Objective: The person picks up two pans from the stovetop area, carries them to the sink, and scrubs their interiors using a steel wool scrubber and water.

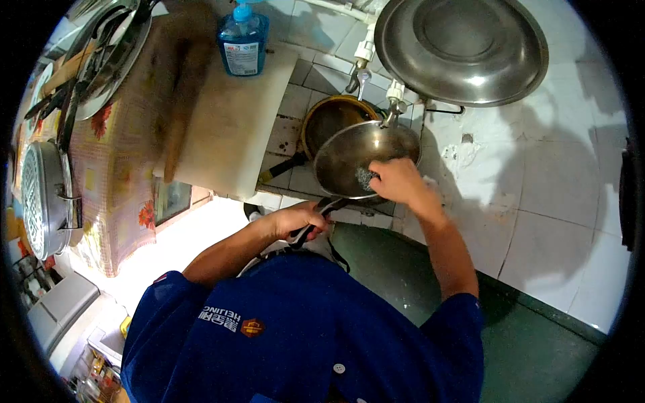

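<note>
- Gripping the dark handle (300,235) of a round metal pan (349,148), the person's left hand (299,220) is close to the body, just below the centre of the view. Its fingers curl firmly round the handle, and the bowl of the pan lies beyond them, up and to the right.
- The right hand (398,181) reaches over the near right part of the pan's rim. Its fingers are bunched together with a grey, mesh-like scouring pad (363,177) between them and the metal — their undersides are hidden, so the exact hold cannot be told.
- The scouring pad shows just left of the right fingertips, inside the bowl, towards the rim nearest the person.
- The pan's hollow side faces up towards the viewer, with a metal tap (394,111) at its far edge.
- Behind it is a second pan (329,117) with a brownish rim, partly covered by the first; whether the two touch cannot be told. Its black-and-yellow handle (285,168) points down and to the left.
- To the left is a pale board (248,127), with a blue pump bottle (242,50) at its far end.
- At upper right is a large, round steel basin (463,33), beside white tiles (557,174).
- At far left hangs a checked, flowered cloth (117,174).
- The person's blue short-sleeved shirt (309,336) fills the bottom.
</note>
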A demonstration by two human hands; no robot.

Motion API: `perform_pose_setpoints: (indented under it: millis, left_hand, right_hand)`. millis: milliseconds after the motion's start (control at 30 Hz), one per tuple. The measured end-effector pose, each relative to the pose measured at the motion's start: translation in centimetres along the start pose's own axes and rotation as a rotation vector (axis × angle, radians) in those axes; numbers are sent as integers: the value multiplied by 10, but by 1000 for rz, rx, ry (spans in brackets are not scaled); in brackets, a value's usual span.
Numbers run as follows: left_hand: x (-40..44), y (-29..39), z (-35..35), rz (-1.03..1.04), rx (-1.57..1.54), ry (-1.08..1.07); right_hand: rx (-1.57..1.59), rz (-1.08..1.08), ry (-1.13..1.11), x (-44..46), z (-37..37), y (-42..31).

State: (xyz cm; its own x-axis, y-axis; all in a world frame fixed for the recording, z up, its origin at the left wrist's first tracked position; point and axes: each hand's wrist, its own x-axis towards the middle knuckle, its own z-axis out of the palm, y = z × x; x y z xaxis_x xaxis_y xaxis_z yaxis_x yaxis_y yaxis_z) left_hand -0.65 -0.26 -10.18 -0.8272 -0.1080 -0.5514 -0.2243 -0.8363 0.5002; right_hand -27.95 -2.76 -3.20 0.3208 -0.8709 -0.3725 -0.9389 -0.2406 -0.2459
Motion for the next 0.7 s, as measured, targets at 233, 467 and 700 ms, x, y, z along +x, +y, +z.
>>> perform_pose_setpoints:
  millis: [233,467,700]
  left_hand:
    - [-38,18,8,-25,459,398]
    - [-96,31,23,8,661,499]
    - [-155,4,11,113,533,530]
  right_hand:
    - [209,71,149,-3,69,-5]
    - [284,50,169,10,86,-32]
    - [560,-54,298,38,27,-81]
